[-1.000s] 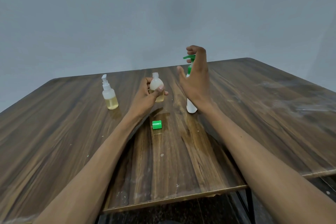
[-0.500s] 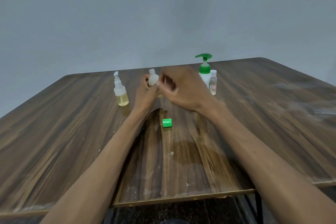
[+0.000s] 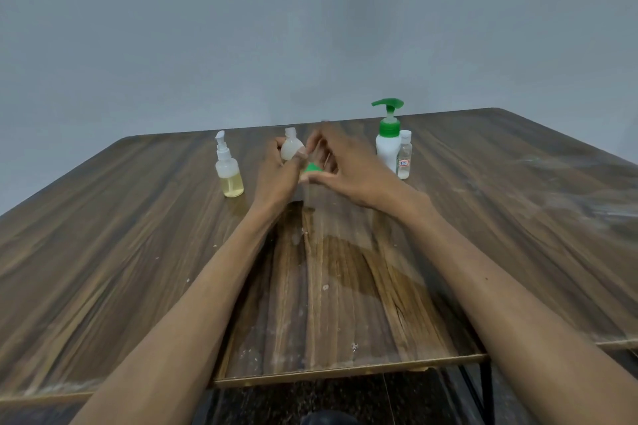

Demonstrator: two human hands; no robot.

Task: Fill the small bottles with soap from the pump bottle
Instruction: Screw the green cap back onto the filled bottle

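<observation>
- Now the small round bottle (image 3: pixel 291 148) is held upright in the left hand (image 3: pixel 279 176), above the counter (image 3: pixel 138 235) about midway between its left and right edges and toward the far edge; its open neck points straight up, so its long axis runs vertical, perhaps tipped very slightly.
- The left hand's fingers wrap the bottle's belly, the thumb lying across the front; the neck stands bare above them, with no cap on it.
- Just beside it, the right hand (image 3: pixel 345 166) pinches the green cap (image 3: pixel 312 168) between thumb and fingers; the hand is blurred, so which fingers pinch the cap cannot be told.
- Judging by this, the step in hand is capping the held bottle. To do it well, the person should keep the bottle vertical and steady, bring the cap down squarely over the neck with its open side down, and turn it only once the threads seat; a squeeze of the soft belly could push soap out.
- Farther right, toward the far right corner, the pump bottle (image 3: pixel 388 145) stands upright, its green spout pointing left, with a small clear bottle (image 3: pixel 404 157) touching or just beside its right side.
- Left of the hands, a small spray bottle (image 3: pixel 228 172) stands upright with yellowish liquid in its lower part.
- A wet-looking patch darkens the counter nearer the front edge.
</observation>
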